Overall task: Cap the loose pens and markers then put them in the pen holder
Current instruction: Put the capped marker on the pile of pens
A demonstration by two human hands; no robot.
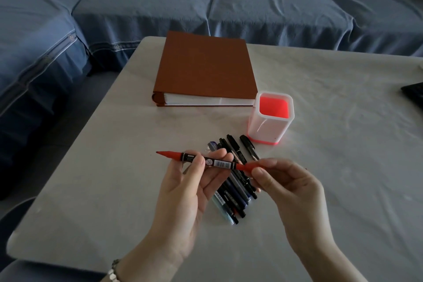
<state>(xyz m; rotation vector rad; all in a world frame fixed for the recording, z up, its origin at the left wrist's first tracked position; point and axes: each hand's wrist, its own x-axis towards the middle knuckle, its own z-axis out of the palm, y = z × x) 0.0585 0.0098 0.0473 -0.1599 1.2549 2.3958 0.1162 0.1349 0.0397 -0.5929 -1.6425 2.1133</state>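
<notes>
Glossy plastic pen holder (270,121); matt table (332,167); cloth sofa (142,7).

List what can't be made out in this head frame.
1. Head view: the red marker, right end covered by the right hand; whether that cap is fully seated cannot be told.
2. Head view: the pen pile, partly hidden behind the left hand and the marker; count and capped state unclear.
3. Head view: a dark object, cut off by the right edge; unidentifiable.
4. Head view: the marker's label, print too small to read.
</notes>
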